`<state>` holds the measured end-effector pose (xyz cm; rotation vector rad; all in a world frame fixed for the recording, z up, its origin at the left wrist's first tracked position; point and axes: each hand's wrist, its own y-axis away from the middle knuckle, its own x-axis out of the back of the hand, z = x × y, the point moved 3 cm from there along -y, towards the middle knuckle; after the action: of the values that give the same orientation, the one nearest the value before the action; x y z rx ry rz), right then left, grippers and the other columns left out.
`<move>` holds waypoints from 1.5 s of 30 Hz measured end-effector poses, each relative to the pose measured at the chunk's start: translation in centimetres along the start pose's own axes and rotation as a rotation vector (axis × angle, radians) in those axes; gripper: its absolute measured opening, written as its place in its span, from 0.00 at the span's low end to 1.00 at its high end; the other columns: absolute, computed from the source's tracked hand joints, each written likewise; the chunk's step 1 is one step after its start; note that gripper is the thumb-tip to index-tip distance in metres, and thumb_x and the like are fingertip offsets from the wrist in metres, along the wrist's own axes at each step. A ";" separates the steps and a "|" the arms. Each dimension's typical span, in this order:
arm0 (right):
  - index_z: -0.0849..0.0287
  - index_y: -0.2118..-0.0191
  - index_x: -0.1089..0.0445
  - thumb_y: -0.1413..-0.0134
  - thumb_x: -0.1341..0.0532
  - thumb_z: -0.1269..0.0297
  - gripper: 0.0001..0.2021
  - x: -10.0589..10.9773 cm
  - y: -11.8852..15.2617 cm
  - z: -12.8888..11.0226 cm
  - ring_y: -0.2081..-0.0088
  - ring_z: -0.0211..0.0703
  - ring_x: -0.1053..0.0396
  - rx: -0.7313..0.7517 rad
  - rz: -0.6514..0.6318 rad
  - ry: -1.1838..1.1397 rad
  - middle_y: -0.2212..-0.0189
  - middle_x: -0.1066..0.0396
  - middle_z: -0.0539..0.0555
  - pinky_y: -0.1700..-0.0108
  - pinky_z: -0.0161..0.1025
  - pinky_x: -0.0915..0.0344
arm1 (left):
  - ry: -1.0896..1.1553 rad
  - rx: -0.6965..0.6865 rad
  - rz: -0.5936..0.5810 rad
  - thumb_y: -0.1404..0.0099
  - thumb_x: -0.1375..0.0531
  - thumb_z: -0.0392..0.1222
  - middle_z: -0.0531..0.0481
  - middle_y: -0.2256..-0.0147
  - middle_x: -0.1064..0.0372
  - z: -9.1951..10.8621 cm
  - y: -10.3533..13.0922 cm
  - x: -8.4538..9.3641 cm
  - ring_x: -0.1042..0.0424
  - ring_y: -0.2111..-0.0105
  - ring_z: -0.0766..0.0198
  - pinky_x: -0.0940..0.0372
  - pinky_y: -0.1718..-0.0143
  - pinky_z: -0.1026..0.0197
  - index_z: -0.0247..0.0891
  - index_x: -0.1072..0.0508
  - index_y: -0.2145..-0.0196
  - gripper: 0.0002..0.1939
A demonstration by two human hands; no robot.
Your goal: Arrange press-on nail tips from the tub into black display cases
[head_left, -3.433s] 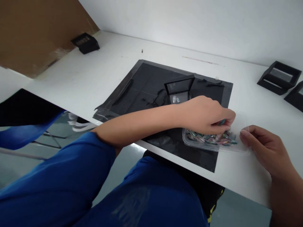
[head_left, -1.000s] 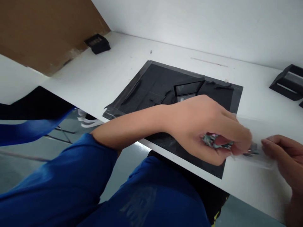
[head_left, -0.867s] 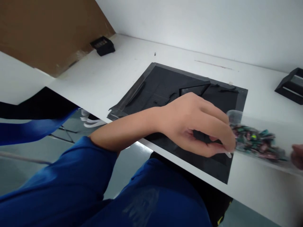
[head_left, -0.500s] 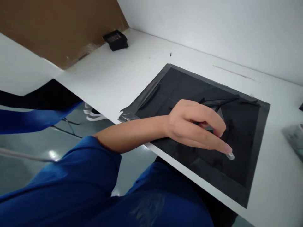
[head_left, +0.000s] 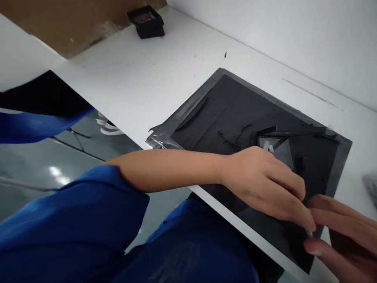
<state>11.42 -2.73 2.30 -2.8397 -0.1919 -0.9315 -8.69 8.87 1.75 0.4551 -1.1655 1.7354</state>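
Over the black mat [head_left: 250, 102], my left hand [head_left: 271, 184] is closed in a pinch on a small clear piece [head_left: 310, 234] at its fingertips. My right hand [head_left: 344, 232] comes in from the lower right, its fingertips touching or nearly touching the same piece; its thumb is below, and whether it grips the piece too cannot be made out. Beyond my left hand, a dark open box [head_left: 282, 151] sits on the mat with small clear pieces [head_left: 267, 146] in it, partly hidden by the hand. Dark thin scraps [head_left: 235, 137] lie left of the box.
The mat is taped to a white table [head_left: 132, 86]. A black box [head_left: 147, 23] stands at the back left by a brown board [head_left: 73, 23]. A blurred clear bag [head_left: 370, 186] is at the right edge. A white wall [head_left: 279, 31] rises behind.
My left hand has moved right and towards the lower right of the mat with the clear piece. My right hand has come into view and met it. The camera view has shifted.
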 end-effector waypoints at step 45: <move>0.52 0.54 0.21 0.37 0.38 0.56 0.11 -3.4 -9.4 4.6 0.76 0.34 0.44 0.025 0.197 0.339 0.76 0.37 0.46 0.73 0.37 0.44 | 0.167 0.444 0.544 0.23 0.60 0.60 0.45 0.57 0.24 -8.5 1.1 2.6 0.26 0.54 0.62 0.34 0.46 0.56 0.35 0.25 0.55 0.32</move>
<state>9.78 7.02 -2.44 -2.5658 0.1122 -1.3273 -9.19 17.35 -0.91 0.2542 -0.8213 2.4731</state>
